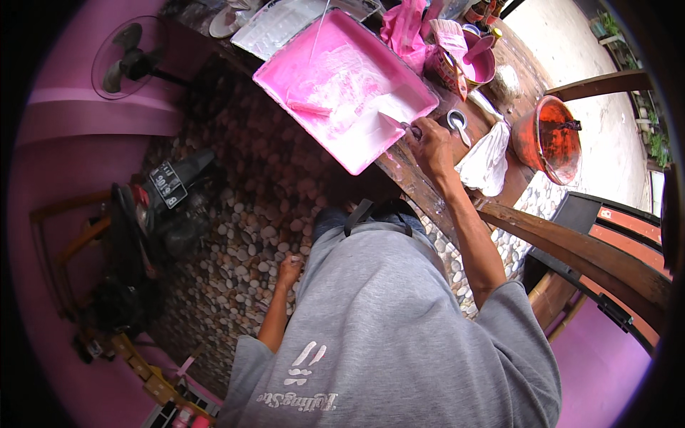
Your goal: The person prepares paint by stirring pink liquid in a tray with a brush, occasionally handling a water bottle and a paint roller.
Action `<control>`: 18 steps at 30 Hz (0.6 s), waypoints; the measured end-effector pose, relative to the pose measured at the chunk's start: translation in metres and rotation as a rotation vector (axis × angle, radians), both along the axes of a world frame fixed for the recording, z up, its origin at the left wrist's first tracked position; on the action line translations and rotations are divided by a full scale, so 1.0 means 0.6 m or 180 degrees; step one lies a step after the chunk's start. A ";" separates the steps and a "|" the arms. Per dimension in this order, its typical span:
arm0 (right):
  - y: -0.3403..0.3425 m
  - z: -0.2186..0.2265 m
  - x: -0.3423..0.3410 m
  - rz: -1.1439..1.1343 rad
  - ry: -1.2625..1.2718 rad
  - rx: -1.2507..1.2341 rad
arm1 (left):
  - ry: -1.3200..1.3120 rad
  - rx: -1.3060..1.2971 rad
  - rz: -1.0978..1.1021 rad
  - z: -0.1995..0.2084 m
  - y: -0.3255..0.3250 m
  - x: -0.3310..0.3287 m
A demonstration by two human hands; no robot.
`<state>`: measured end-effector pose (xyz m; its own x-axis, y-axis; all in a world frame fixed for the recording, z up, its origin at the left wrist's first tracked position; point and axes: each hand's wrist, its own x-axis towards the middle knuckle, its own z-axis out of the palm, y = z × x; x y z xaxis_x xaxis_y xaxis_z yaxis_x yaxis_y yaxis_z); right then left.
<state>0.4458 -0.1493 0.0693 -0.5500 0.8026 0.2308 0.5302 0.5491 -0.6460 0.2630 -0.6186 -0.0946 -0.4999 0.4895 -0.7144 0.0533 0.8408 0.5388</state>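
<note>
My right hand [432, 146] grips the dark handle of a putty knife [390, 123] at the near right corner of a pink paint tray [308, 131]. The blade rests over white and pink paint in the tray. A bright pink strip [308, 109] lies near the tray's left side. Low by my left side hangs my left hand [290, 271], its fingers curled closed and their inside hidden. Just right of my right hand are a small round container [457, 116] with a white spoon-like stick and a crumpled white plastic bag [486, 162].
On the wooden table [524, 53] stand a pink paint pot [480, 63], a wide brush [448, 34] and an orange bucket [549, 135]. A wooden rail [571, 239] crosses at right. A motorcycle [171, 203] and a fan [135, 64] stand left, over a pebble-patterned floor [246, 207].
</note>
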 end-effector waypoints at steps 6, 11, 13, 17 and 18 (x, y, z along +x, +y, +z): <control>-0.001 0.007 0.002 0.0287 0.0047 -0.0470 | 0.0028 0.0165 0.0025 -0.013 -0.006 0.003; 0.018 0.005 0.008 0.0132 -0.0266 0.0015 | 0.0195 0.0202 -0.0049 -0.027 -0.014 0.005; 0.022 0.019 0.011 0.0158 -0.0204 -0.0364 | 0.0164 0.0198 0.0000 -0.022 -0.009 0.009; 0.050 0.016 0.021 -0.0046 -0.0173 -0.0273 | 0.0048 0.0076 0.0060 -0.039 -0.024 0.006; 0.054 0.017 0.017 -0.0177 -0.0240 0.0074 | 0.0218 0.0201 -0.0016 -0.050 -0.037 0.006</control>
